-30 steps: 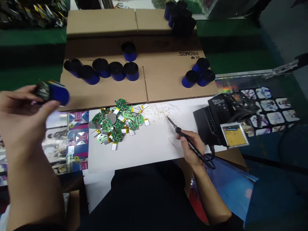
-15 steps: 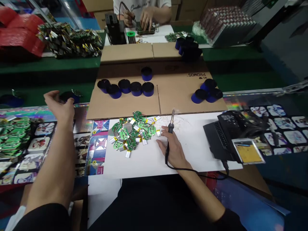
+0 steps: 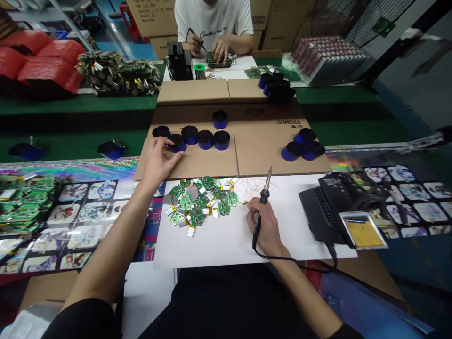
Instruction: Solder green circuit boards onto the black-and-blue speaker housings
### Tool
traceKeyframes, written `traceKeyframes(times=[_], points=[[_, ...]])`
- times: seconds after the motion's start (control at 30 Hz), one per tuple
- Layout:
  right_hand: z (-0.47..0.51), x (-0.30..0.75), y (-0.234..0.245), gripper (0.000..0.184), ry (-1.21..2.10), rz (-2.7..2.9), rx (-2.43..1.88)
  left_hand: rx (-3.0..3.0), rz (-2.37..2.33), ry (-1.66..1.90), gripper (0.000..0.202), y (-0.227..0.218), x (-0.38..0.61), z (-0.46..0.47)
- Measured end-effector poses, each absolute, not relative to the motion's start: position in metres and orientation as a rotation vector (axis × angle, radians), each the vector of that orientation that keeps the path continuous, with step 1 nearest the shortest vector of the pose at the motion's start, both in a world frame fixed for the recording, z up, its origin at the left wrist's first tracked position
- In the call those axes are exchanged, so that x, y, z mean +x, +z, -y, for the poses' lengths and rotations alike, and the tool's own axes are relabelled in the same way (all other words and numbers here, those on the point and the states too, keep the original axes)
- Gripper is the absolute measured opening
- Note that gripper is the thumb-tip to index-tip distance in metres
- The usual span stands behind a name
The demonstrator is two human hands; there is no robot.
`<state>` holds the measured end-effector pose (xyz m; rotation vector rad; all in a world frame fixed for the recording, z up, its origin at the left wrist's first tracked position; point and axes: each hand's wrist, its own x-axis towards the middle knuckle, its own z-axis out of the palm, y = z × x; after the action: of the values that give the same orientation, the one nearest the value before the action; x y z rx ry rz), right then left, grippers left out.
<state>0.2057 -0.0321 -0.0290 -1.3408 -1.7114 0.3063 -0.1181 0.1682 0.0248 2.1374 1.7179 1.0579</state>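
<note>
"What has just changed?"

"The left hand (image 3: 158, 160) has left the green belt (image 3: 70, 146) and is at a blue cup (image 3: 181, 145) in the row on the cardboard (image 3: 197, 164). A finished-looking cup (image 3: 111, 151), with a circuit board at its rim, stands on the belt with no hand on it. I'd judge one cup is put aside and attention is on another."

"Does the hand have hold of it?"

"Thumb and fingers are parted at its near-left side; I can't tell whether they grip."

"And the right hand (image 3: 267, 228)?"

"Closed around the soldering iron (image 3: 264, 194), tip up. A small battery (image 3: 246, 205) is just beside its fingertips; whether it's pinched, I can't tell."

"What differs from a second ago?"

"In that frame the left hand holds a cup aloft at far left, and the iron slants leftward; now it slants slightly right. The heap of circuit boards (image 3: 187, 202) lies on the white sheet (image 3: 212, 247) in both. A co-worker (image 3: 215, 23) across the bench is now in view."
</note>
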Motion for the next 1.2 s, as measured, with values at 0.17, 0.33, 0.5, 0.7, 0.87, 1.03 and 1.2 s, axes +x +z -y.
traceKeyframes(times=[0.17, 0.33, 0.5, 0.7, 0.87, 1.03, 1.2], points=[[0.034, 0.211, -0.029, 0.031, 0.297, 1.733, -1.408, 1.973, -1.895, 1.108, 0.05, 0.027, -0.127, -0.17], [0.027, 0.206, -0.03, 0.022, 0.341, 1.809, -1.438, 1.668, -2.27, 1.097, 0.052, 0.037, -0.202, -0.166], [0.027, 0.206, -0.028, 0.028, 0.371, 1.757, -1.379, 1.617, -2.379, 1.02, 0.055, 0.033, -0.251, -0.169], [0.034, 0.216, -0.015, 0.035, 0.335, 1.773, -1.407, 1.764, -2.178, 1.16, 0.054, 0.026, -0.213, -0.152], [0.032, 0.207, -0.009, 0.029, 0.263, 1.938, -1.317, 2.117, -1.754, 1.08, 0.069, 0.029, -0.132, -0.154], [0.029, 0.181, -0.019, 0.02, 0.237, 2.147, -1.246, 2.182, -1.782, 1.088, 0.049, 0.029, -0.089, -0.182], [0.026, 0.173, -0.023, 0.012, 0.186, 2.075, -1.261, 1.994, -1.833, 1.139, 0.028, 0.023, -0.09, -0.191]])
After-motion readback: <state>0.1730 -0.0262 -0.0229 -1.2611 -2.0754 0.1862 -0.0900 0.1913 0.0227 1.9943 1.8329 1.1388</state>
